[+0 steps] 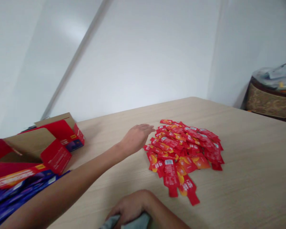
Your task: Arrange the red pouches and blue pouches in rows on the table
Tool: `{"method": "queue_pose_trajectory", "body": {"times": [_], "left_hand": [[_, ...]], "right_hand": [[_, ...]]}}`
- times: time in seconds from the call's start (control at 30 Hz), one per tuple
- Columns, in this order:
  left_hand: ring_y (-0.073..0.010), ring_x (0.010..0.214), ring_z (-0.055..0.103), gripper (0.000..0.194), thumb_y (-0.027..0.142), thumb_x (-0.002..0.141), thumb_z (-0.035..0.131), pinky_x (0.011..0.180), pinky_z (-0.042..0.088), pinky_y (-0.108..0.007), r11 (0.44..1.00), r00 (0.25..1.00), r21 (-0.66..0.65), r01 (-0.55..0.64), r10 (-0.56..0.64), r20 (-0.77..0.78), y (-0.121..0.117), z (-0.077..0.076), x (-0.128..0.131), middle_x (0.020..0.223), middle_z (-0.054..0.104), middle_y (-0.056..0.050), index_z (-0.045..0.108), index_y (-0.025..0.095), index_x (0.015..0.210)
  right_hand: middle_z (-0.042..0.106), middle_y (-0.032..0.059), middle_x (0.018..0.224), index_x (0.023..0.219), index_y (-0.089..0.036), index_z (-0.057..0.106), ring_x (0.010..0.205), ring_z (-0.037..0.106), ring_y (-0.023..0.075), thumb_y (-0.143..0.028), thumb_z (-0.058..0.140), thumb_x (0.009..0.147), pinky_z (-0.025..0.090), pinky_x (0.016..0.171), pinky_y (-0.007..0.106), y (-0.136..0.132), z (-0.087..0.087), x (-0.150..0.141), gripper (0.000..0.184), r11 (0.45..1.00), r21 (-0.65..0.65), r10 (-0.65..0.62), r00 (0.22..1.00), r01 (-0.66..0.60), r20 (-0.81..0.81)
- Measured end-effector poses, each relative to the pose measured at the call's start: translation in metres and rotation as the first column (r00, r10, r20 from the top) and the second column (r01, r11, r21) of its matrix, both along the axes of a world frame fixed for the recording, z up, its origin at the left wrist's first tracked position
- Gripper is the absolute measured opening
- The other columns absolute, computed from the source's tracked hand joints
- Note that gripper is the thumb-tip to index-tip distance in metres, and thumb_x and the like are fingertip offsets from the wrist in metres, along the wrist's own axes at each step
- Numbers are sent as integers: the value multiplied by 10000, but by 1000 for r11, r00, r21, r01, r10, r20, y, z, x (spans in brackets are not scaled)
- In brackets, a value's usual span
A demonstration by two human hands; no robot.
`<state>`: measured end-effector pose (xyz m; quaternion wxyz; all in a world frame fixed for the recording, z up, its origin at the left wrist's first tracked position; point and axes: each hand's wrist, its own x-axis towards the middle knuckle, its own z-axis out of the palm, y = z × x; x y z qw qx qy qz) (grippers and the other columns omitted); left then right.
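Observation:
A heap of several red sachets (184, 149) lies on the light wooden table (252, 165). My left hand (136, 137) stretches across the table with its fingers held out flat, the fingertips just short of the heap's left edge, holding nothing. My right hand (130, 210) rests at the near edge of the table, its fingers curled around a grey cloth (135, 222) that is partly out of view.
An opened red and blue cardboard box (47, 149) with raised flaps sits at the table's left. Flat red and blue packaging (16, 184) lies in front of it. A patterned piece of furniture with bags on top (271, 95) stands at the right wall.

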<state>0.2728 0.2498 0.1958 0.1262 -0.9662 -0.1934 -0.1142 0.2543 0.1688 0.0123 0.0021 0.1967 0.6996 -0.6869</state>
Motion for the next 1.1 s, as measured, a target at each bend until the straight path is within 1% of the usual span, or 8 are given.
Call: {"method": "queue_pose_trajectory", "body": {"times": [0.1,0.27,0.43,0.6,0.73,0.83,1.0,1.1], "left_hand": [[-209,1244,652,413,53,1005,435,1113,523,-388,989,962,-145,-30,68,264,-44,22,-69,1351,696,-63,654,193,1326],[-205,1180,681,304,176,1047,497,1064,553,-344,934,901,-353,-53,197,386,-129,18,-150,1284,723,-42,690,245,1272],[-225,1168,685,289,242,1047,543,1059,562,-387,865,884,-500,-50,271,380,-163,-55,-190,1273,728,-44,675,291,1299],[-278,1075,725,245,328,1058,521,980,612,-473,869,873,-493,-40,271,405,-135,-135,-197,1151,767,-53,694,268,1221],[-288,1060,739,250,352,1079,494,958,638,-483,918,883,-396,12,176,435,-111,-168,-188,1142,775,-65,699,259,1188],[-283,1086,737,233,363,1069,531,962,650,-458,936,876,-351,40,136,463,-102,-180,-185,1168,773,-53,694,280,1214],[-276,1139,728,277,404,1028,616,968,661,-407,945,874,-322,58,108,474,-90,-196,-195,1248,751,-26,689,343,1289],[-284,1091,748,320,436,990,662,929,680,-394,951,867,-296,90,72,493,-80,-208,-200,1227,759,1,699,403,1306]], "right_hand": [[729,-35,855,951,-229,763,685,613,136,-457,919,682,475,644,249,-5,-2,12,385,946,-147,-305,947,289,-104],[743,5,913,999,-249,761,781,659,204,-535,896,686,511,734,327,-9,1,25,445,664,-334,-747,572,669,-339],[777,43,975,1023,-280,761,916,716,289,-514,878,688,553,844,407,-1,9,37,425,410,-405,-900,290,817,-326],[782,54,1119,1091,-254,739,1056,721,268,-501,871,726,548,934,381,0,31,59,460,262,-420,-902,66,869,-427],[766,76,1204,1187,-225,727,1111,710,258,-489,852,759,551,978,389,-2,60,89,518,88,-279,-844,-77,956,-531],[734,90,1299,1306,-240,705,1148,705,276,-450,810,805,565,989,419,-14,81,127,553,-72,-54,-807,-90,996,-584],[633,90,1454,1382,-273,689,1343,590,286,-363,730,878,454,1164,476,-45,104,212,513,-297,544,-778,132,785,-614],[610,89,1470,1361,-302,712,1377,552,294,-318,667,919,409,1200,495,-63,107,264,445,-314,772,-818,255,552,-515]]}}
